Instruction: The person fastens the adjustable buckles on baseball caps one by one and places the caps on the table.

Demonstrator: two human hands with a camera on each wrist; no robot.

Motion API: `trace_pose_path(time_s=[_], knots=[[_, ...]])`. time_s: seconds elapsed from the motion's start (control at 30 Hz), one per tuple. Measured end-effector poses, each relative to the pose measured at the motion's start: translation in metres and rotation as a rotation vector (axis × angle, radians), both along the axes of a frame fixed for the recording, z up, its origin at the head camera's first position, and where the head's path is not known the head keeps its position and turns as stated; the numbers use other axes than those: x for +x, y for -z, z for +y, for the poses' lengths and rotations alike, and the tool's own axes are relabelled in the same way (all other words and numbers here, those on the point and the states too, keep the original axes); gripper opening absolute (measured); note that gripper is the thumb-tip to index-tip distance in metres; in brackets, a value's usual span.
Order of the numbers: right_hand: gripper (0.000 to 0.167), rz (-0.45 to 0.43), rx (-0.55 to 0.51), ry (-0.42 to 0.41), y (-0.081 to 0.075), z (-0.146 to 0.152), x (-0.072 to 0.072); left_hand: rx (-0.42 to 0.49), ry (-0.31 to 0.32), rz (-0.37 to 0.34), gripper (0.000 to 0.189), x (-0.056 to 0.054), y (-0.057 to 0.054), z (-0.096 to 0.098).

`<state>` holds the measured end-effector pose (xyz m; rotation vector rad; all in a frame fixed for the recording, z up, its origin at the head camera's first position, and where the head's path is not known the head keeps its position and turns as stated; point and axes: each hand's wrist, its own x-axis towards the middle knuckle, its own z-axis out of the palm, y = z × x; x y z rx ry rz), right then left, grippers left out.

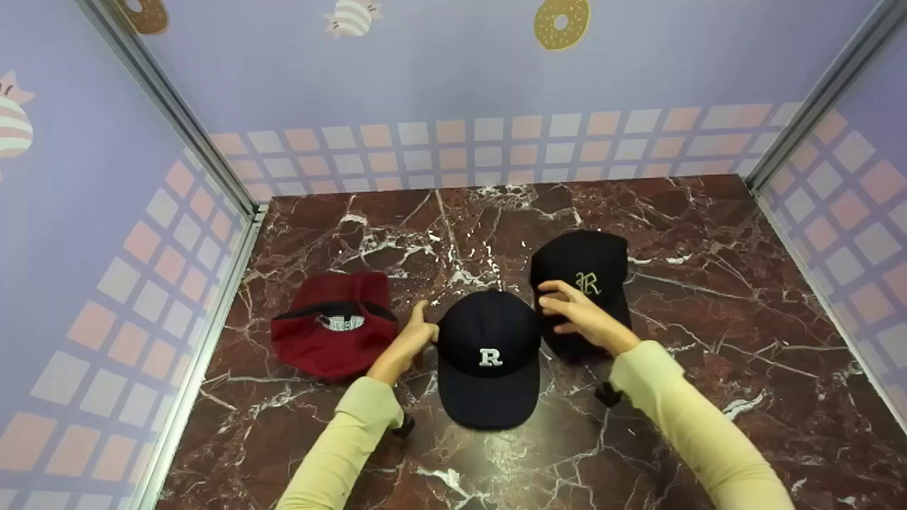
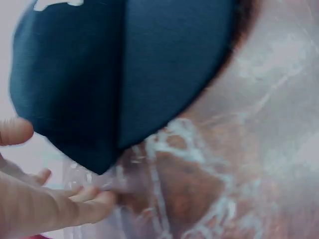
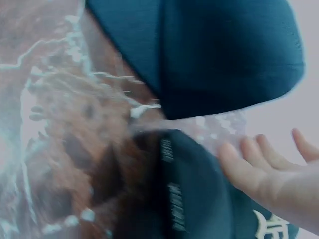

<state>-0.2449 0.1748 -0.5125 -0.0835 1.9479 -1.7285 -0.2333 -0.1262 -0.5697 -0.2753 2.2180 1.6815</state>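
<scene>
Dark navy fabric baseball cap with a white letter R is lying on the dark red-brown marble tabletop with white veins, between the 2 hands, brim pointing toward the wearer. Left hand is sitting just beside the crown's left edge; fingers are extending loosely, released, grasping 0 items. Can't tell if it's touching the crown. Right hand is crossing in front of the black fabric cap with a gold R emblem in head view; fingers are spreading, slightly bent, released too. Contact there: can't tell. Black cap is lying just right of the navy one and farther back; right wrist view is showing pale lettering along its edge, blurred. Dark red fabric cap with a black inner band is lying left of the left hand, white lettering showing. 2 pale yellow-green sleeves are covering the forearms. Lilac wall panels with peach and white squares are standing around the back and 2 sides.
</scene>
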Motion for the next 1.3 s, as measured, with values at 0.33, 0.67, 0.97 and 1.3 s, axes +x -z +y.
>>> trace_pose_path(time_s=[0.33,0.67,0.97,1.3], knots=[[0.069,-0.286,-0.073,-0.285,-0.012,0.021,0.018,0.087,0.281,-0.182,0.103,0.047,-0.066,-0.001],[0.072,-0.358,-0.139,-0.338,0.002,0.013,0.024,0.01,0.373,-0.172,0.111,0.045,-0.044,0.014],[0.083,-0.263,-0.24,-0.342,0.012,0.01,0.018,-0.004,0.287,-0.121,0.123,0.044,-0.042,0.023],[0.067,-0.345,-0.311,-0.117,0.015,-0.002,0.003,-0.005,0.243,-0.065,0.115,0.026,-0.037,0.024]])
